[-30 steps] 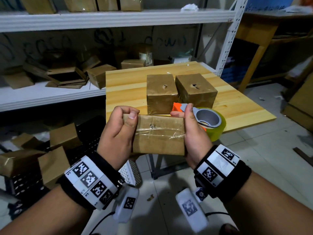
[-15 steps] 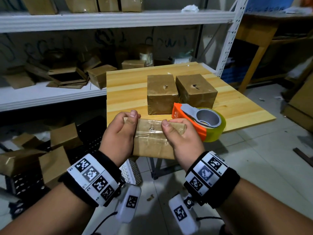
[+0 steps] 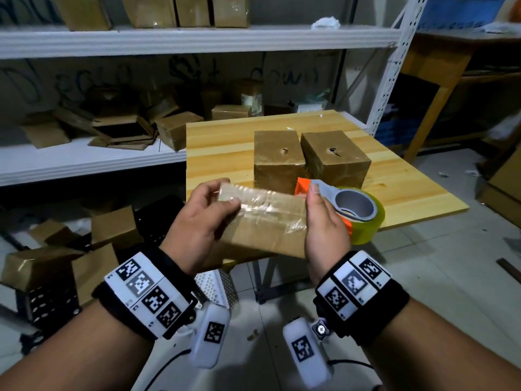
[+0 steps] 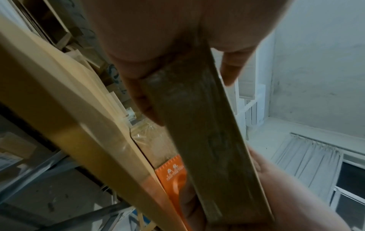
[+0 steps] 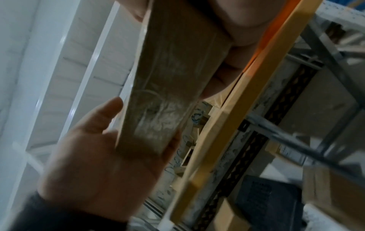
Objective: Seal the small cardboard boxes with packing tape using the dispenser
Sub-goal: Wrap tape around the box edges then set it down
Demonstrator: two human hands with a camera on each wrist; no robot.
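Note:
I hold a small brown cardboard box [image 3: 265, 227] in the air in front of the table, one hand at each end. Clear tape shines along its upper face. My left hand [image 3: 197, 221] grips the left end, thumb on the taped face. My right hand [image 3: 324, 230] clasps the right end, fingers round the far side. In the wrist views the box [image 4: 207, 140] [image 5: 173, 78] runs between both palms. The orange and grey tape dispenser [image 3: 346, 204] with its yellow-green roll lies on the table edge just behind my right hand.
Two taped brown boxes [image 3: 277, 159] [image 3: 335, 159] stand side by side on the wooden table [image 3: 225, 148]. White metal shelving [image 3: 84, 162] at the left and back holds loose boxes and flaps. More open cartons [image 3: 56, 258] lie on the floor at the left.
The box has tipped so its taped face turns up and away. My right hand slid from the top back to the right end. My left thumb now lies on the taped face.

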